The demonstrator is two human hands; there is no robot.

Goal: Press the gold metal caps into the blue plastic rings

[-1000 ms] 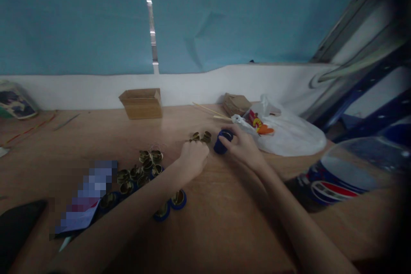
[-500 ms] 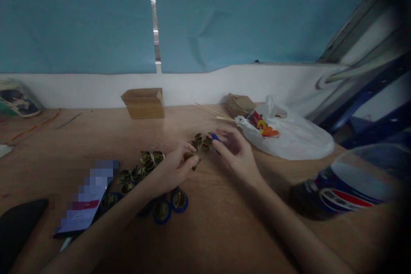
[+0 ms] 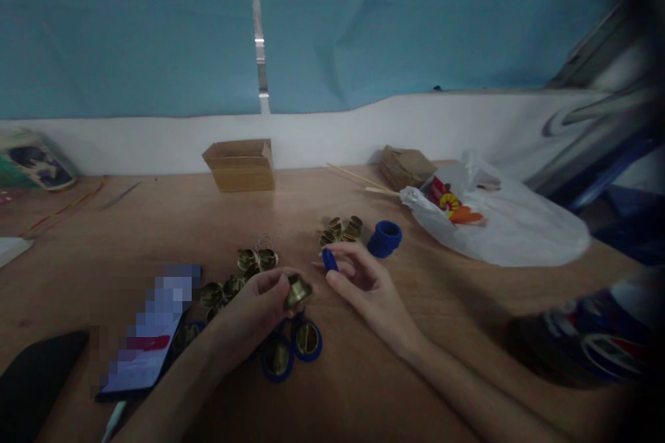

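Note:
My left hand (image 3: 264,294) pinches a small brass bell (image 3: 296,291), its flared rim pointing right. Facing it, my right hand (image 3: 366,277) holds a thin blue ring (image 3: 329,261) upright between thumb and fingers. Bell and ring are apart. Just beyond my right hand lies a small cluster of brass bells (image 3: 353,227). A stack of blue rings (image 3: 384,239) stands to the right of it. More brass bells (image 3: 233,287) lie left of my left hand, partly hidden by it. Below the hands, several bells with blue rings around their rims (image 3: 307,340) rest on the table.
A phone (image 3: 150,332) with a cable lies at left, near a black object (image 3: 41,384). An open cardboard box (image 3: 244,166) stands by the wall. At right are a brown packet (image 3: 408,166), thin sticks, a white plastic bag (image 3: 519,228) and a Pepsi-labelled container (image 3: 587,339).
My left hand has drawn back from the bell cluster with a bell. My right hand has moved nearer me and left with a blue ring, uncovering the ring stack. The camera view has shifted slightly.

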